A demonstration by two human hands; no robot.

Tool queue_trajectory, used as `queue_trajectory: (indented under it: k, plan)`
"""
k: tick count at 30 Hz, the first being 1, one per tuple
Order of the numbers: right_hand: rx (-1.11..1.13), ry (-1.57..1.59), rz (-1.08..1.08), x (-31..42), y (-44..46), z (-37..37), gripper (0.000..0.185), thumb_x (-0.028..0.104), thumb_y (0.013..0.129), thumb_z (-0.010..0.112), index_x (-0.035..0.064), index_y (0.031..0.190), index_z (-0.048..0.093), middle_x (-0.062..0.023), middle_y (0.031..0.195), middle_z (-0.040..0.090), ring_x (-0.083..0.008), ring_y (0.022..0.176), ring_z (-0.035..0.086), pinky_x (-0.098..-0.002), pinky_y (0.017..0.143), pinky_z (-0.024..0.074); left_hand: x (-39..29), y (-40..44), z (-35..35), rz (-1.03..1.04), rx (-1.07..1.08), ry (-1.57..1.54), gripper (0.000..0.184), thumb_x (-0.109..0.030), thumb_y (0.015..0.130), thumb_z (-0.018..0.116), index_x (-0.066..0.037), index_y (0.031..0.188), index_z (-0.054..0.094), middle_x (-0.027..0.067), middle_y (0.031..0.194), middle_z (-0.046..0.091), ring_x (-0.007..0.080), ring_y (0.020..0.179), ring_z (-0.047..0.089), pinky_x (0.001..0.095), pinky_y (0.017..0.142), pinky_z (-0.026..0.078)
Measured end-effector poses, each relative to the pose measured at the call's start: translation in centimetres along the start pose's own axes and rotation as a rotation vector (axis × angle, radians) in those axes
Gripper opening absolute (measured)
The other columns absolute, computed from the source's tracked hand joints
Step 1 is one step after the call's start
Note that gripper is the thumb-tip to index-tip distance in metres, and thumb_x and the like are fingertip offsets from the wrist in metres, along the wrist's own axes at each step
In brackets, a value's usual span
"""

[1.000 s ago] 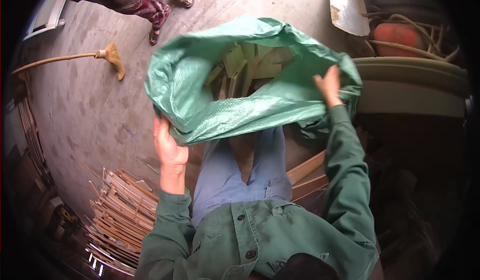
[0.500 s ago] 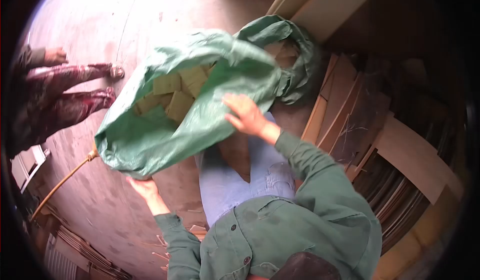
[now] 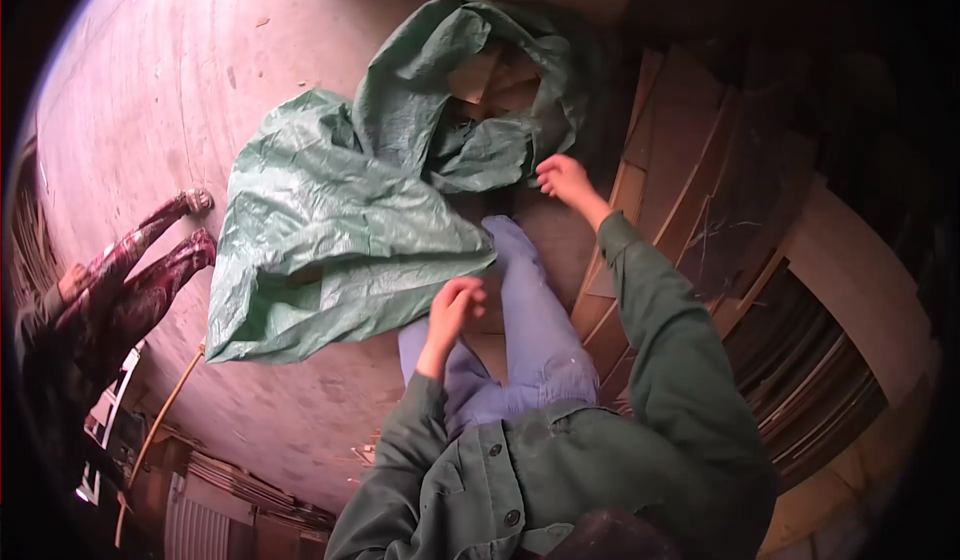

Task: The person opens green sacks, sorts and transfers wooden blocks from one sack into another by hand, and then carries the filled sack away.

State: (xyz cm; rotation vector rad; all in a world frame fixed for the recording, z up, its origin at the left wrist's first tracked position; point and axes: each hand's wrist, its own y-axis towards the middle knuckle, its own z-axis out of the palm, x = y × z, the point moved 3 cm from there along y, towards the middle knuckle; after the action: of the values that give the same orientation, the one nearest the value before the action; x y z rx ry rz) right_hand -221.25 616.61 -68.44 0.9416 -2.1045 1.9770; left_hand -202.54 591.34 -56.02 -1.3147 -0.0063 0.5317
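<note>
A green woven sack (image 3: 330, 210) stands in front of me, its mouth mostly folded over, so only a sliver of the inside shows. Behind it, a second green sack (image 3: 395, 95) has its mouth wide apart, with brown flat pieces (image 3: 495, 80) inside. My left hand (image 3: 455, 312) is just off the near sack's right edge, fingers loosely bent and holding nothing. Close beside the second sack's rim is my right hand (image 3: 567, 180). Its fingers are half curled, with no sack material visibly gripped.
Brown boards and sheets (image 3: 665, 170) lean in a stack on my right. At left stands another person (image 3: 120, 270) in patterned trousers. A thin stick (image 3: 165, 410) slants behind the near sack. More stacked sheets (image 3: 230, 480) lie at lower left on the concrete floor.
Both hands have come off the near sack; the left moved right, the right moved outward to the second sack. The near sack's mouth has collapsed, hiding most of its yellowish pieces. The view has shifted.
</note>
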Motion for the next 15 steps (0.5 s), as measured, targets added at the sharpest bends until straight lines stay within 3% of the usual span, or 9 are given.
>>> queue_trajectory:
  k: [1,4,6,8,10,11,12,13,15]
  plan:
    - [-0.023,-0.014,-0.016,0.4,2.2,-0.9,0.021,0.002,0.083,0.045,0.0004,0.096,0.062,-0.0074,0.078,0.063,-0.0120,0.063,0.059,-0.0248,0.055,0.0488,-2.2,3.0,3.0,0.028,0.137,-0.038,0.015,-0.014,0.093,0.052,-0.005,0.101,0.060,0.0018,0.082,0.061,0.0106,0.066,0.057,0.0211,0.058,0.045]
    - [-0.032,-0.034,-0.033,0.8,8.8,-0.5,0.026,0.005,0.085,0.044,0.0014,0.106,0.058,-0.0088,0.090,0.063,-0.0140,0.071,0.059,-0.0267,0.061,0.0500,-8.6,13.3,8.4,0.462,0.216,0.381,0.015,-0.009,0.093,0.045,-0.003,0.098,0.058,0.0006,0.083,0.058,0.0070,0.076,0.053,0.0217,0.063,0.044]
    - [-0.064,-0.019,-0.089,0.8,14.7,0.5,0.027,0.007,0.087,0.044,0.0012,0.110,0.057,-0.0102,0.094,0.062,-0.0153,0.075,0.059,-0.0282,0.064,0.0507,-11.8,22.1,10.0,0.515,0.201,0.411,0.018,-0.006,0.089,0.044,-0.004,0.099,0.058,0.0011,0.084,0.060,0.0086,0.074,0.055,0.0221,0.064,0.046]
    - [-0.044,0.118,-0.068,0.6,20.7,1.1,0.029,0.007,0.087,0.046,0.0009,0.114,0.055,-0.0116,0.098,0.062,-0.0175,0.079,0.061,-0.0296,0.067,0.0511,-13.3,32.7,9.8,0.315,0.226,0.349,0.021,-0.006,0.087,0.045,-0.005,0.104,0.058,0.0027,0.087,0.062,0.0120,0.071,0.060,0.0240,0.059,0.047]
    - [-0.064,0.325,-0.047,0.0,25.6,0.4,0.028,0.008,0.088,0.046,0.0011,0.112,0.056,-0.0108,0.097,0.063,-0.0178,0.080,0.061,-0.0296,0.068,0.0511,-14.9,41.3,8.3,0.287,0.311,0.399,0.022,-0.007,0.086,0.048,-0.003,0.105,0.058,0.0057,0.089,0.063,0.0139,0.071,0.060,0.0260,0.062,0.049]
    - [-0.109,0.026,-0.222,-1.3,28.8,-1.2,0.026,0.009,0.087,0.048,0.0009,0.110,0.058,-0.0125,0.096,0.064,-0.0205,0.081,0.062,-0.0316,0.068,0.0516,-16.0,44.3,6.9,0.246,0.292,0.496,0.021,-0.009,0.085,0.050,-0.001,0.102,0.060,0.0065,0.087,0.063,0.0151,0.071,0.060,0.0278,0.063,0.050]
    - [-0.134,-0.596,-0.224,-1.1,30.6,-3.9,0.025,0.010,0.086,0.048,0.0007,0.106,0.060,-0.0153,0.096,0.065,-0.0249,0.085,0.063,-0.0352,0.070,0.0521,-17.0,48.1,4.5,0.228,0.414,0.665,0.023,-0.012,0.084,0.052,0.002,0.100,0.061,0.0073,0.084,0.063,0.0157,0.072,0.060,0.0292,0.064,0.050]
    - [-0.179,-1.215,-0.237,-0.8,32.3,-6.6,0.025,0.011,0.085,0.048,0.0006,0.102,0.062,-0.0181,0.096,0.065,-0.0292,0.089,0.064,-0.0388,0.072,0.0526,-20.5,48.7,3.3,0.380,0.201,1.200,0.028,-0.016,0.083,0.055,0.004,0.101,0.061,0.0080,0.084,0.063,0.0165,0.076,0.061,0.0314,0.066,0.050]
    - [-0.345,-1.592,-0.240,2.8,30.8,-13.2,0.028,0.011,0.086,0.045,0.0021,0.107,0.061,-0.0183,0.102,0.064,-0.0307,0.091,0.064,-0.0409,0.073,0.0534,-24.9,52.3,-2.4,0.642,0.249,1.578,0.041,-0.030,0.085,0.058,0.001,0.112,0.061,0.0123,0.103,0.065,0.0163,0.089,0.059,0.0309,0.075,0.048]
